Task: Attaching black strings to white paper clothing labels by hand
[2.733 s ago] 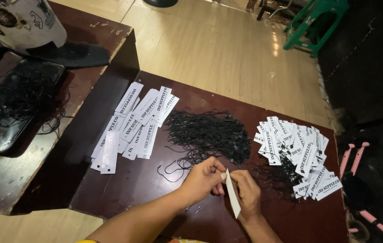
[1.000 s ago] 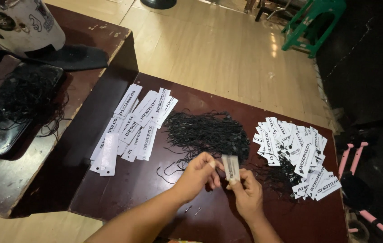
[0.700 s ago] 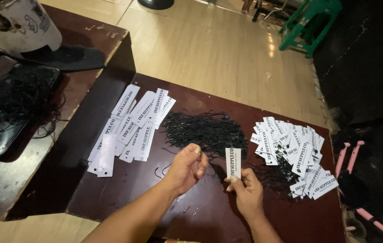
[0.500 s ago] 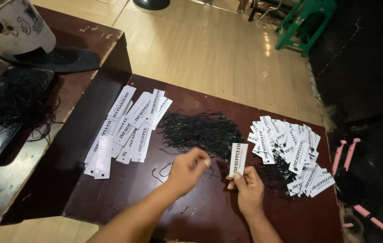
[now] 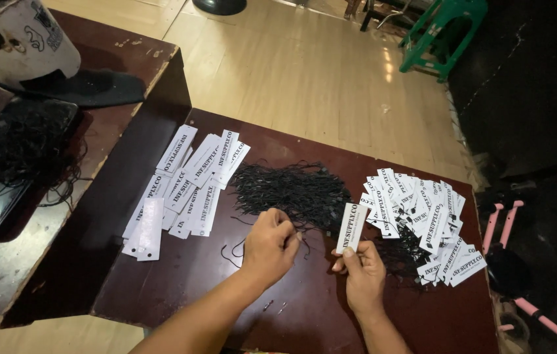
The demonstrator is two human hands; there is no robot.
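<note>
Right hand (image 5: 362,272) pinches a white rectangular paper tag (image 5: 351,227) upright at its lower end, exposing its face. Left hand (image 5: 270,244), at nine o'clock of it, nips a thin black string (image 5: 301,233) beside the black string heap (image 5: 295,191).

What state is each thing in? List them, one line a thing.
Left hand: fingers pinched on a thin black string.
Right hand: holding one white paper tag upright.
Heap of black strings: loose, tangled.
Left pile of white tags: fanned flat.
Right pile of white tags: strung, heaped.
</note>
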